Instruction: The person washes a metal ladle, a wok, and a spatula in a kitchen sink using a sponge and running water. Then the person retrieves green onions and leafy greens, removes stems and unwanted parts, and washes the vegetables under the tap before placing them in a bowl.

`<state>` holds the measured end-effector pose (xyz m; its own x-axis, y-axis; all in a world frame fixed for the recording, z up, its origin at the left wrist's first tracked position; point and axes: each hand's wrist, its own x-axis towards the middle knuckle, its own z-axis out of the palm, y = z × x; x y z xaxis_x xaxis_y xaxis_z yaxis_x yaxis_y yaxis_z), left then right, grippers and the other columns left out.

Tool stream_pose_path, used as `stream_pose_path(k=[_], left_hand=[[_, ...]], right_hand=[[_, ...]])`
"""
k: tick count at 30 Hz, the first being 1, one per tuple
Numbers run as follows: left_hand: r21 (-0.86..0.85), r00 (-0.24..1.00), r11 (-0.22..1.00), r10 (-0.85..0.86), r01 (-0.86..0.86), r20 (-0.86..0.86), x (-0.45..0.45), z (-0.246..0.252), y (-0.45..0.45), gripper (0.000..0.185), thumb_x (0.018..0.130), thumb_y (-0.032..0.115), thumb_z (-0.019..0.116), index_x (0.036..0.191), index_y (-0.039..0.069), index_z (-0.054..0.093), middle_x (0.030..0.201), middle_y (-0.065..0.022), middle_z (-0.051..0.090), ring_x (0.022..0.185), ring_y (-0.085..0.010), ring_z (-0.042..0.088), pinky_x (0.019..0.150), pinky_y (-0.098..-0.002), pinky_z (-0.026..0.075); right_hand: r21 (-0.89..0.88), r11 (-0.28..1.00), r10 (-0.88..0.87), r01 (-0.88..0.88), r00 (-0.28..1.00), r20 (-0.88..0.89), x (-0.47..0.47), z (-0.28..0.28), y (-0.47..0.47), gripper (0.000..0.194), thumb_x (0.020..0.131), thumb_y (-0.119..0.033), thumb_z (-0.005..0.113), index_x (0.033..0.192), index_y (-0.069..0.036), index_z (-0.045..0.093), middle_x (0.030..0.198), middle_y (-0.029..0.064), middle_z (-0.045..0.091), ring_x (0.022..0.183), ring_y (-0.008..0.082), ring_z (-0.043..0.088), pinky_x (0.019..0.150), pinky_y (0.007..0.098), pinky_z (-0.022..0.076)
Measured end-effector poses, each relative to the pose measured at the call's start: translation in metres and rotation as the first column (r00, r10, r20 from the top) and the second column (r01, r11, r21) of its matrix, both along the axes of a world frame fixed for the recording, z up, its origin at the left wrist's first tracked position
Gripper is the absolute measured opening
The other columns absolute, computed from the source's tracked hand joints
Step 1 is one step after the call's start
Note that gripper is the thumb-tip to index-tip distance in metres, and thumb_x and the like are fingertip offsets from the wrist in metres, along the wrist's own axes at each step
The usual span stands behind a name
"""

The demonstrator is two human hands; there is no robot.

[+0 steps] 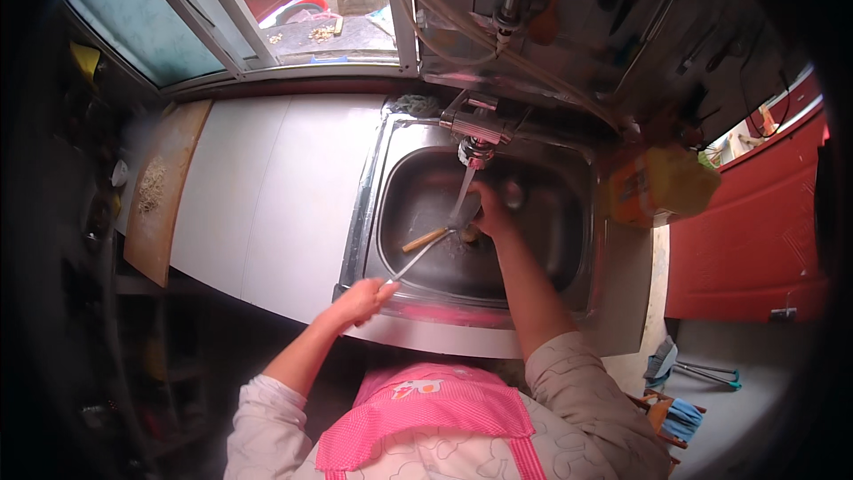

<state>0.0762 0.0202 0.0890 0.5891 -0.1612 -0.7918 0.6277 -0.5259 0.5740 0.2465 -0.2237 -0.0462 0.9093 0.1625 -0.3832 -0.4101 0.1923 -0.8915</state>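
My left hand, at the sink's front left corner, grips the thin pale handle of a long-handled metal utensil. The handle slants into the stainless steel sink towards the water stream. Inside the basin, my right hand closes around the utensil's greyish head beside the falling water; the head's exact shape is blurred and partly hidden. A light wooden handle lies in the basin left of the stream, its other end hidden near the utensil. Water runs from the chrome faucet.
White countertop extends left to a wooden board bearing a pile of shredded food. A yellow plastic jug stands right of the sink. Behind the faucet lies a green scrubber. Utensils, including an orange ladle, hang on the wall.
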Motion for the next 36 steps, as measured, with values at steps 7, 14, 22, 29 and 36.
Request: stream_pose_path(k=[7,14,22,29,36], left_hand=[[-0.068,0.847,0.983,-0.111,0.171,0.520,0.073,-0.029,-0.020,0.028,0.089,0.030,0.051,0.092,0.002,0.054,0.063,-0.0051,0.051,0.059,-0.0099,0.048,0.053,-0.0279,0.040],[-0.432,0.627,0.900,0.302,0.062,0.718,0.170,-0.042,-0.123,0.025,0.087,0.028,0.053,0.092,0.004,0.060,0.076,-0.0139,0.060,0.073,-0.0222,0.059,0.066,-0.0346,0.045],[0.062,0.648,0.991,-0.125,0.119,0.751,0.140,-0.061,-0.078,0.043,0.084,0.048,0.049,0.089,0.007,0.059,0.084,-0.0205,0.060,0.084,-0.0399,0.055,0.070,-0.0448,0.043],[-0.130,0.742,0.991,0.080,0.010,0.665,0.118,-0.059,-0.005,0.027,0.081,0.029,0.064,0.080,0.003,0.058,0.064,-0.0043,0.054,0.059,-0.0121,0.051,0.051,-0.0303,0.041],[-0.687,0.420,0.582,0.806,-0.436,0.416,0.129,-0.009,0.011,0.018,0.082,0.026,0.064,0.083,0.009,0.060,0.073,-0.0006,0.058,0.066,-0.0080,0.052,0.062,-0.0225,0.042]], right_hand=[[-0.150,0.966,-0.212,0.211,0.977,0.010,0.016,0.081,-0.040,0.040,0.082,-0.030,0.058,0.106,0.001,0.052,0.093,0.0138,0.058,0.085,0.0251,0.060,0.063,0.0462,0.0511],[-0.713,0.539,0.044,0.449,0.830,0.557,0.027,0.175,-0.052,0.047,0.085,-0.039,0.051,0.103,0.004,0.058,0.099,0.0237,0.060,0.088,0.0375,0.058,0.076,0.0418,0.0457],[-0.610,0.617,-0.093,0.497,0.816,0.570,0.029,0.197,-0.101,0.052,0.085,-0.039,0.050,0.117,0.002,0.051,0.109,0.0257,0.054,0.102,0.0326,0.054,0.074,0.0383,0.0500],[-0.429,0.843,-0.286,0.324,0.946,0.153,0.026,0.117,-0.143,0.049,0.080,-0.015,0.061,0.124,-0.005,0.042,0.106,0.0123,0.050,0.087,0.0235,0.053,0.060,0.0341,0.0515],[0.059,0.993,-0.081,0.098,0.967,-0.243,-0.032,-0.037,-0.080,0.050,0.077,-0.006,0.059,0.124,-0.015,0.042,0.104,0.0043,0.054,0.085,0.0197,0.056,0.062,0.0337,0.0496]])
